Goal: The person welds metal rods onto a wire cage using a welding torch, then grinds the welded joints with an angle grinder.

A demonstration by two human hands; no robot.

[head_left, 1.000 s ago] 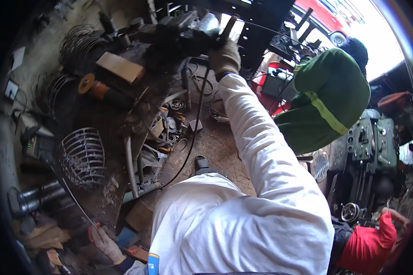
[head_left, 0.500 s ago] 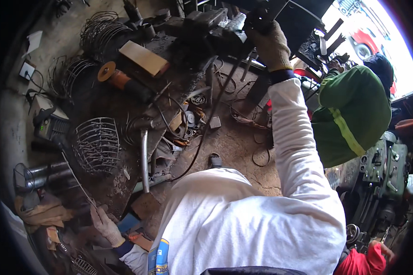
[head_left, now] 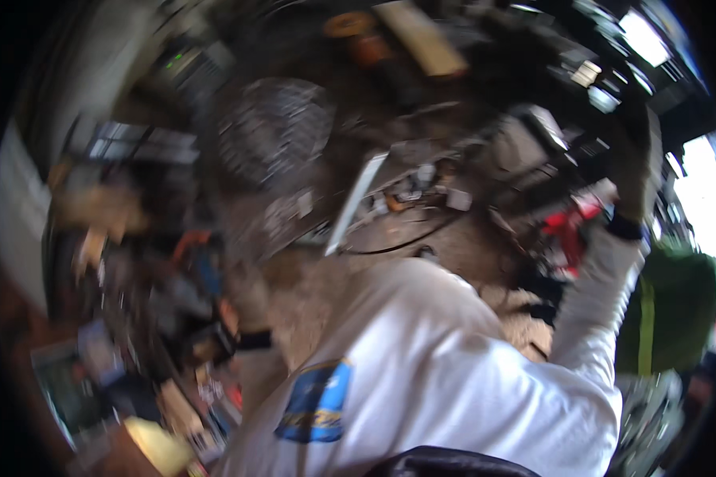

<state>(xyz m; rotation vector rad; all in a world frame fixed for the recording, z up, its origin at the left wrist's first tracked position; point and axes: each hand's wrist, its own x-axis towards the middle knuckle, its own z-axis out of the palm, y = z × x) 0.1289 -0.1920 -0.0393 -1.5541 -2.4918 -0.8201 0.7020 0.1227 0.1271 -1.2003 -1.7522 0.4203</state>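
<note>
Motion smears the whole view. My right arm in its white sleeve reaches up to the far right, ending in a dark cuff and a light work glove. That gloved right hand (head_left: 641,179) is beside a dark shape at the vise end of the workbench; its fingers are too blurred to read. My left hand does not show. On the dark bench (head_left: 350,135) lie an orange angle grinder (head_left: 366,49) with a tan disc, a pale wooden block (head_left: 422,38) and a cage of bent metal rods (head_left: 274,127).
A person in a green jacket (head_left: 668,310) stands close at my right, beside a grey-green machine (head_left: 648,413). A light metal leg (head_left: 356,203) slants below the bench edge, near a dark cable. Cluttered boxes and a yellow item (head_left: 157,445) lie at lower left.
My view has swung left, so the bench and my right arm sit further right. My left hand, earlier at lower left by a thin rod, has dropped out of sight.
</note>
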